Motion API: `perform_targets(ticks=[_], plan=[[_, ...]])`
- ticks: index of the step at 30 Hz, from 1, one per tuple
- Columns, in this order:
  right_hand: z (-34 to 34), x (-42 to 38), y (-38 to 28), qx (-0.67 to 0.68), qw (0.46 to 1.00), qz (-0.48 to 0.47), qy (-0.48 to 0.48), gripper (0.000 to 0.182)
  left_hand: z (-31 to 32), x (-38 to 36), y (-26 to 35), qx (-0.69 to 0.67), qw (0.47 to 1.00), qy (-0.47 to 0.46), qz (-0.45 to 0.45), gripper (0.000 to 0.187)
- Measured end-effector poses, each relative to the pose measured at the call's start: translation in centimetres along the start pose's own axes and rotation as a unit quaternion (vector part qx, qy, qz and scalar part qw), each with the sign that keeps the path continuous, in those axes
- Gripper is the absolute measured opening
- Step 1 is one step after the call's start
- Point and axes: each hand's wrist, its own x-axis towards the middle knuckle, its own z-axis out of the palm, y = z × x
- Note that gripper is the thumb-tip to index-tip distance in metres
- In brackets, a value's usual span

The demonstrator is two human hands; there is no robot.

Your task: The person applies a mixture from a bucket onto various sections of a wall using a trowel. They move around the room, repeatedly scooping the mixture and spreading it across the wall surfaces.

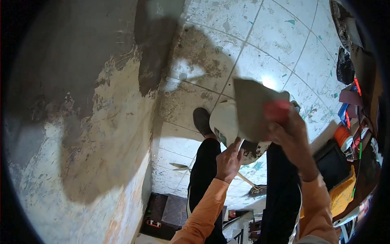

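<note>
My right hand (pixel 288 140) grips the red handle of a plastering trowel (pixel 250 107). Its broad grey blade is raised over a pale bucket (pixel 222 118), blurred by motion, and hides part of it. My left hand (pixel 230 162) is closed at the bucket's near rim, with the fingertips partly hidden. The bucket stands between my legs and has dark smears on its side. To the left rises a wall (pixel 118 101), with smooth grey plaster on its upper part and bare, flaking patches below.
Stained floor tiles (pixel 280 40) spread ahead. A pointed trowel (pixel 179 166) lies by the wall, and a brush-like tool (pixel 257 189) behind the bucket. Along the right are an orange spool (pixel 343 136), a yellow item (pixel 342 193) and clutter. A dark box (pixel 176 209) stands lower left.
</note>
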Motion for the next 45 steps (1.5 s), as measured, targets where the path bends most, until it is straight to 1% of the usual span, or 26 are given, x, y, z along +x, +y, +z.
perform_targets(ticks=[1,2,3,6,7,8,10,12,14,16,18,20,21,23,24,25,27,28,30,31,32,34,35,36,41,45], plan=[[-2.1,-0.7,0.0,0.010,1.000,0.002,0.000,0.032,-0.9,0.8,1.1,-0.042,0.999,0.004,-0.030,0.076],[-3.9,-1.3,0.1,-0.167,0.985,0.007,-0.040,0.032,-1.1,1.1,1.3,-0.032,0.999,0.000,-0.028,0.076],[-5.1,-1.5,0.5,-0.337,0.938,0.009,-0.079,0.032,-1.2,1.3,1.4,-0.034,0.998,0.019,-0.038,0.078],[-6.0,-0.1,5.5,-0.222,0.970,-0.007,-0.098,0.029,-1.7,2.0,1.6,-0.020,0.995,0.010,-0.096,0.079],[-5.6,0.3,5.8,-0.179,0.979,0.048,-0.090,0.030,-1.8,2.4,1.9,-0.012,0.990,0.022,-0.136,0.076],[-5.5,0.4,6.6,-0.166,0.981,0.047,-0.090,0.030,-1.9,2.8,1.9,-0.005,0.984,0.034,-0.175,0.074],[-5.2,0.6,8.3,-0.266,0.958,-0.098,-0.038,0.031,-1.3,3.3,1.4,-0.006,0.983,0.074,-0.165,0.075],[-4.4,0.7,9.8,-0.278,0.954,-0.108,-0.007,0.033,-1.2,3.5,1.2,-0.026,0.984,0.165,-0.067,0.074],[-3.6,2.0,11.1,-0.342,0.927,-0.146,-0.042,0.031,-1.9,3.1,2.5,-0.039,0.984,0.128,-0.114,0.073],[-1.9,4.5,12.7,-0.340,0.924,-0.163,-0.056,0.036,-2.8,3.8,4.6,0.011,0.976,0.059,-0.211,0.057],[-0.2,6.8,13.5,-0.448,0.880,-0.157,0.004,0.039,-2.9,4.0,4.7,0.034,0.984,0.076,-0.160,0.057],[0.6,9.6,16.5,-0.462,0.874,-0.148,0.043,0.039,-3.0,4.1,4.5,0.058,0.988,0.091,-0.109,0.059],[0.9,10.8,18.1,-0.482,0.861,-0.136,0.081,0.039,-2.7,4.4,4.3,0.078,0.988,0.121,-0.047,0.061],[1.6,12.4,21.0,-0.452,0.880,-0.117,0.084,0.038,-2.1,4.4,4.3,0.087,0.985,0.145,0.028,0.065],[1.8,12.8,21.7,-0.427,0.895,-0.096,0.086,0.037,-2.0,4.1,4.7,0.068,0.991,0.114,-0.020,0.067],[1.9,13.0,22.3,-0.423,0.897,-0.097,0.087,0.037,-1.4,4.0,4.6,0.063,0.990,0.123,-0.023,0.069],[2.0,12.9,22.7,-0.266,0.960,-0.023,0.080,0.039,-1.2,4.0,4.6,0.059,0.989,0.133,-0.026,0.071],[2.2,12.9,23.7,-0.266,0.960,-0.024,0.080,0.039,-1.3,3.8,4.8,0.079,0.992,0.102,-0.008,0.073],[2.9,11.9,23.5,-0.088,0.970,-0.192,0.117,0.040,-1.1,3.5,4.7,0.097,0.993,0.071,0.007,0.075],[3.0,11.3,23.3,0.083,0.993,-0.050,0.070,0.040,-0.9,3.3,4.0,0.107,0.991,0.075,0.019,0.075],[3.1,11.4,22.4,0.082,0.993,-0.050,0.069,0.040,-1.0,3.5,3.9,0.119,0.989,0.078,0.033,0.075],[2.6,11.8,21.8,0.153,0.985,0.080,-0.016,0.037,-1.5,3.8,3.5,0.115,0.990,0.076,0.020,0.074],[2.1,11.9,22.4,0.131,0.991,0.014,-0.034,0.035,-1.7,4.3,3.4,0.127,0.987,0.092,0.014,0.074],[1.1,11.6,20.7,0.026,0.999,-0.028,-0.023,0.034,-1.9,4.3,3.3,0.140,0.984,0.106,0.003,0.073],[-3.6,9.6,14.1,-0.002,0.987,0.111,-0.118,0.034,-1.8,4.9,3.5,0.037,0.986,0.143,-0.083,0.060],[-6.6,7.4,10.5,-0.022,0.984,0.099,-0.147,0.034,-2.1,5.3,4.5,-0.039,0.980,0.155,-0.118,0.060]])
